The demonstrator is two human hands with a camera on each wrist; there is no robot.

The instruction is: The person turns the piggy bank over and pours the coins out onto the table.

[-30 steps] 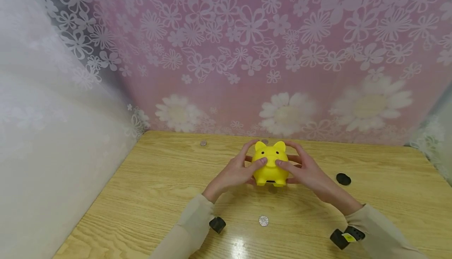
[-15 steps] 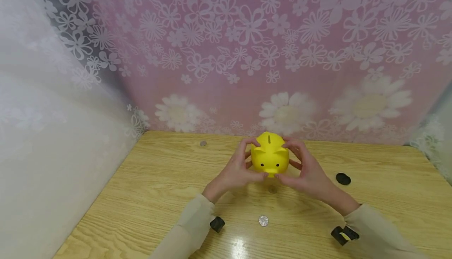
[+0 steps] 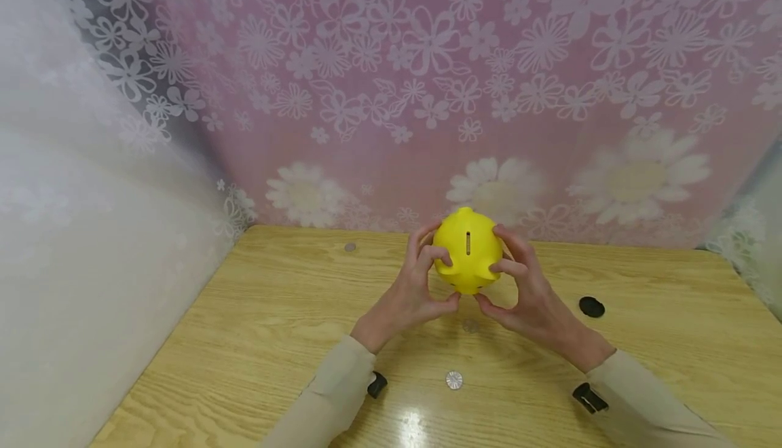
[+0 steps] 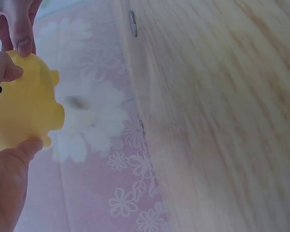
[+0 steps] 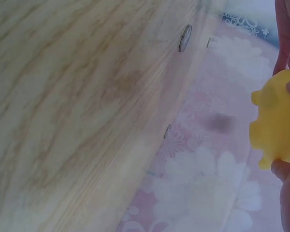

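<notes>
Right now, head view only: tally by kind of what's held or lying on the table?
Yellow piggy bank: 1
Coins: 3 (one faint, just below the piggy bank)
Black disc: 1
Total: 5

Soft, even light — a white glare patch low on the tabletop (image 3: 293, 319) — wrist views hazy, softly blurred.

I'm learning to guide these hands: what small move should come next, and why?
Probably lower the yellow piggy bank onto the table: the left hand and right hand hold it raised, and a coin lies nearby, so setting it down could free one hand.
</notes>
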